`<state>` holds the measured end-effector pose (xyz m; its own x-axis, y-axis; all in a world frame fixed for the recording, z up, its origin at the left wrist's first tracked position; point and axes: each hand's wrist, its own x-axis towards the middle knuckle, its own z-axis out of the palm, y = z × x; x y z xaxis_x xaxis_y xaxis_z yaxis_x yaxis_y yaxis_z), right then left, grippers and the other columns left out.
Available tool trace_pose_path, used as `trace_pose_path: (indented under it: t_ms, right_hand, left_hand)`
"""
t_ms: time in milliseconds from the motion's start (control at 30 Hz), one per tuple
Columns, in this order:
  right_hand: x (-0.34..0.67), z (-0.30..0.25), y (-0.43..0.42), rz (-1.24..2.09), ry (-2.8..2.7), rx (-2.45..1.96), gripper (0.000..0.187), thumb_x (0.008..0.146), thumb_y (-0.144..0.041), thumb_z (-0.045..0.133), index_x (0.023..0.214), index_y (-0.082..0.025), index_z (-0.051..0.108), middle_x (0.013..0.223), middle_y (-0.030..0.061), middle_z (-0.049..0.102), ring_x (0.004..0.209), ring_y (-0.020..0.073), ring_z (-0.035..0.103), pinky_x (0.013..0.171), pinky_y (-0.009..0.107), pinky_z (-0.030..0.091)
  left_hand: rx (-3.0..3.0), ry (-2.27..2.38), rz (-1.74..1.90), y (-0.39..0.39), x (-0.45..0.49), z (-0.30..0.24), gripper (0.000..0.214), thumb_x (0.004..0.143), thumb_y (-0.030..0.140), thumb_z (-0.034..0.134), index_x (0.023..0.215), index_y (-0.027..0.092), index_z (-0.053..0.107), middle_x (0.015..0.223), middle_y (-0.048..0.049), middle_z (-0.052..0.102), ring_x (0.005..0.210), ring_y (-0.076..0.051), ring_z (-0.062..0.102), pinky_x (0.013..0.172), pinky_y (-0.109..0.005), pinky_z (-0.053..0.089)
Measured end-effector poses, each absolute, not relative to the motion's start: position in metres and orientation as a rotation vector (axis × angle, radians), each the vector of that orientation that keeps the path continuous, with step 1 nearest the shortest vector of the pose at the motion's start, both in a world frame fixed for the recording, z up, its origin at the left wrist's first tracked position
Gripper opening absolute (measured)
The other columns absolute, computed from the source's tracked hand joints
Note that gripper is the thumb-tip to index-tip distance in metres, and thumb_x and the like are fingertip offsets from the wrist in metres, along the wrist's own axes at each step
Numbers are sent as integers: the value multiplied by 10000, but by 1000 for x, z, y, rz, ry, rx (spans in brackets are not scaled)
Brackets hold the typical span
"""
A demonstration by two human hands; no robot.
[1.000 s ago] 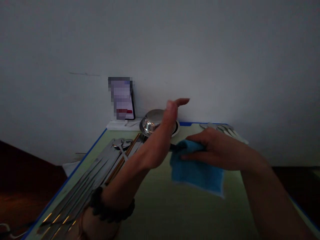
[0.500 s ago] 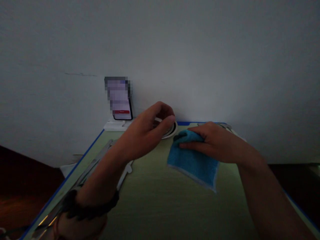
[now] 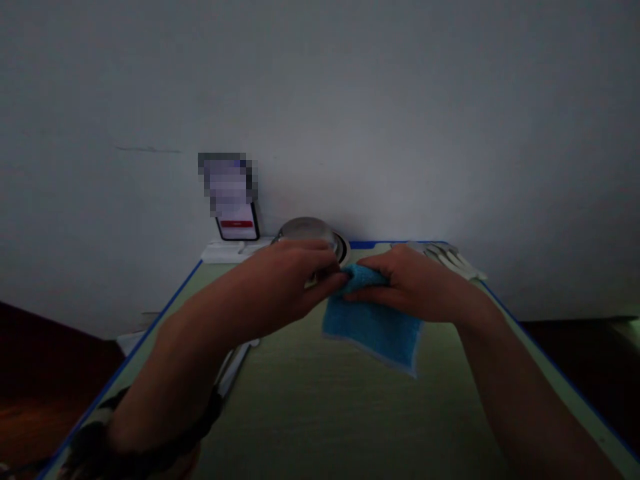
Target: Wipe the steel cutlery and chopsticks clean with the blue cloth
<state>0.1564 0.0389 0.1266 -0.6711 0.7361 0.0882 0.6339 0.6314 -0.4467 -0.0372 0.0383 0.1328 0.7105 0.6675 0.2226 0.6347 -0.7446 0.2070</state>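
A small blue cloth [image 3: 375,327] with a pale edge hangs over the table from my right hand [image 3: 407,283]. That hand is closed on the cloth's bunched upper part, thumb and fingers pressed around it. My left hand [image 3: 290,277] meets the cloth's upper left corner, its thumb and fingertips pinched there. Behind the left hand sits a shiny round metal piece [image 3: 307,229], partly hidden by the hand. A ring-shaped rim [image 3: 345,248], white outside and dark inside, shows at its right.
A phone [image 3: 237,223] stands on a white base [image 3: 215,253] at the back left. White-handled cutlery [image 3: 455,260] lies at the back right. More utensils [image 3: 235,367] lie partly under my left forearm. A wall [image 3: 400,120] rises behind the blue-edged table [image 3: 320,413].
My left hand has come from beside the ring-shaped rim, down to the cloth's corner, and closed there. The metal piece behind it shows more. The view has shifted slightly.
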Motion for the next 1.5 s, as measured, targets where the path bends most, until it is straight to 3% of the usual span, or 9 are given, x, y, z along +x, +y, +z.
trace_pose_path:
  t_ms: [500, 633, 967, 1100, 1233, 1300, 1400, 1500]
  right_hand:
    - [172, 122, 49, 545, -2515, -1306, 272, 780, -451, 532, 882, -224, 641, 746, -12, 649, 621, 114, 555, 545, 221, 355]
    - [191, 118, 55, 448, -2535, -1447, 270, 740, -447, 571, 825, -204, 652, 790, 31, 658, 661, 150, 567, 555, 241, 360]
    - [188, 93, 71, 596, -2165, -1321, 260, 821, -377, 467, 878, -167, 609, 846, 48, 660, 734, 171, 583, 638, 267, 414]
    - [172, 51, 64, 762, -1835, -1255, 276, 822, -400, 449, 842, -171, 602, 782, 30, 649, 699, 165, 571, 628, 269, 426]
    - [178, 3, 47, 856, -1437, -1386, 303, 741, -471, 543, 721, -172, 586, 652, 13, 608, 613, 159, 543, 577, 270, 426]
    - [184, -12, 43, 947, -1213, -1390, 328, 708, -489, 575, 775, -169, 595, 655, 13, 618, 597, 161, 550, 568, 279, 438]
    - [187, -21, 45, 971, -982, -1341, 360, 674, -501, 607, 819, -172, 591, 682, 10, 627, 607, 161, 557, 570, 286, 452]
    - [187, -21, 49, 932, -982, -1323, 344, 669, -483, 619, 819, -175, 598, 691, 8, 632, 628, 158, 559, 589, 282, 454]
  left_hand:
    - [2725, 1143, 589, 47, -67, 139, 232, 852, 287, 434, 680, 158, 520, 655, 14, 499, 587, -106, 457, 570, -225, 340]
    - [2691, 1221, 653, 49, -77, 142, 224, 841, 310, 453, 689, 166, 531, 648, 18, 497, 578, -108, 448, 566, -229, 339]
    - [2419, 1373, 871, 49, -90, 141, 259, 827, 349, 459, 653, 172, 534, 592, 20, 486, 554, -110, 442, 517, -218, 335]
    - [2087, 1297, 506, 49, -75, 136, 427, 878, 347, 261, 646, 154, 563, 474, 16, 497, 418, -107, 461, 434, -210, 353]
    - [2029, 1150, 13, 42, -47, 117, 283, 829, 312, 389, 769, 151, 615, 521, 23, 550, 402, -101, 522, 426, -190, 383]
    - [2021, 1089, -103, 34, -25, 99, 276, 831, 312, 385, 794, 148, 604, 511, 22, 558, 382, -103, 515, 419, -195, 385]
    - [1939, 1063, 77, 16, 8, 64, 293, 863, 346, 325, 818, 150, 539, 466, 40, 515, 344, -108, 477, 414, -215, 387]
    - [1954, 1133, 254, 2, 25, 34, 232, 879, 317, 308, 874, 163, 481, 647, -8, 565, 564, -140, 553, 548, -239, 424]
